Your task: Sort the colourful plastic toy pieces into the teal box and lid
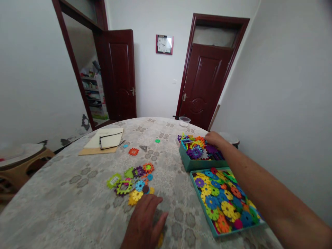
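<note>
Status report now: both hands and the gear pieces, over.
Left hand flat on table beside loose gear cluster. Right hand in far teal box, grip unclear. Second box under forearm.

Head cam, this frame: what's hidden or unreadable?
All in the head view:
- Right hand: fingertips sunk among the pieces in the far box; whether its grip holds one cannot be told.
- Left hand: wrist cut off by the bottom edge; it covers most of a yellow piece.
- Near tray: right side hidden by the right forearm.
- Clock: too small to read.
</note>
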A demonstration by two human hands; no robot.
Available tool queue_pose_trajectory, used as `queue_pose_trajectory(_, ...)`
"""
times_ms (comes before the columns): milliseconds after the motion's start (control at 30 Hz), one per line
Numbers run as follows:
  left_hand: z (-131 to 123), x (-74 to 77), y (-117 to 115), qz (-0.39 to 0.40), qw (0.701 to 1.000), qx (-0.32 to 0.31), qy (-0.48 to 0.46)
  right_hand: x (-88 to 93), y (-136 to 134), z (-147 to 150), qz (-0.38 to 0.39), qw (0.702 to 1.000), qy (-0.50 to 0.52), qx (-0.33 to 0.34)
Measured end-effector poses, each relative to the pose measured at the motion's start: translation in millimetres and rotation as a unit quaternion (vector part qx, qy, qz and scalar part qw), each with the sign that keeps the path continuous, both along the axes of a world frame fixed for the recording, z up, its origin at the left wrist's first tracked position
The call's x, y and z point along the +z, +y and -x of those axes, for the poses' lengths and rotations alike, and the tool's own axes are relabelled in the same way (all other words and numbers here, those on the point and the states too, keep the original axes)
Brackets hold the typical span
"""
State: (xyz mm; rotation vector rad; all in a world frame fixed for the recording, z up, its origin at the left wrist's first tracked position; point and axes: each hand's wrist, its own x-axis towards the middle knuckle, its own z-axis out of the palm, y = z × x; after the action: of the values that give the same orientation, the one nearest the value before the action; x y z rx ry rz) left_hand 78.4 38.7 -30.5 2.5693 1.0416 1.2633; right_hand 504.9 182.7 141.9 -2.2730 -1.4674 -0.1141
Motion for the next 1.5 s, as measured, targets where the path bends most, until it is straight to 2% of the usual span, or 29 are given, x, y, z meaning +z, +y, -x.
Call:
queue_pose_trajectory(133,-2,15.7,-11,0.056,0.998,-0.011,-0.006,12.5,-33,14,0.024,0.999,-0.021,0.005)
queue_pose_trajectory(233,-4,22.4,-14,0.086,0.996,-0.009,-0.017,18.2,-68,38,-0.020,0.999,-0.035,0.025)
queue_pose_trajectory(300,-5,22.9,-15,0.077,0.997,0.001,-0.031,13.0,-98,68,-0.071,0.994,-0.019,0.076)
queue_pose_trajectory(333,-6,22.3,-15,0.064,0.997,0.009,-0.040,5.9,-114,88,-0.086,0.987,0.001,0.133)
queue_pose_trajectory(400,-6,20.5,-13,0.037,0.997,0.035,-0.054,-18.9,-145,135,-0.086,0.964,0.046,0.248)
queue_pose_trajectory(467,-5,19.2,-10,0.018,0.994,0.084,-0.064,-56.2,-171,184,-0.067,0.941,0.073,0.324)
queue_pose_trajectory(533,0,19.1,-6,0.001,0.985,0.153,-0.075,-99.2,-189,225,-0.093,0.928,0.061,0.355)
queue_pose_trajectory(600,8,20.1,0,-0.015,0.970,0.230,-0.080,-138.1,-202,255,-0.116,0.922,0.020,0.369)
queue_pose_trajectory(667,19,20.9,6,-0.013,0.949,0.306,-0.069,-165.3,-211,271,-0.116,0.921,-0.023,0.371)
queue_pose_trajectory(733,29,20.9,13,0.017,0.926,0.376,-0.040,-178.9,-216,277,-0.104,0.918,-0.050,0.380)
queue_pose_trajectory(800,37,19.7,21,0.062,0.902,0.428,-0.005,-182.4,-217,278,-0.098,0.917,-0.055,0.383)
queue_pose_trajectory(900,43,17.8,35,0.117,0.882,0.453,0.055,-180.8,-213,275,-0.105,0.922,-0.040,0.372)
queue_pose_trajectory(1000,41,18.1,45,0.155,0.886,0.420,0.119,-182.2,-206,268,-0.118,0.924,-0.028,0.363)
queue_pose_trajectory(1100,34,20.4,46,0.170,0.904,0.358,0.158,-187.3,-201,258,-0.141,0.920,-0.026,0.364)
queue_pose_trajectory(1300,22,27.6,32,0.137,0.956,0.186,0.179,-189.0,-191,242,-0.161,0.923,0.022,0.348)
queue_pose_trajectory(1400,23,38.3,44,0.131,0.955,0.203,0.170,-187.0,-187,242,-0.158,0.926,0.039,0.341)
queue_pose_trajectory(1500,27,51.5,81,0.101,0.946,0.244,0.186,-188.7,-186,245,-0.156,0.930,0.041,0.330)
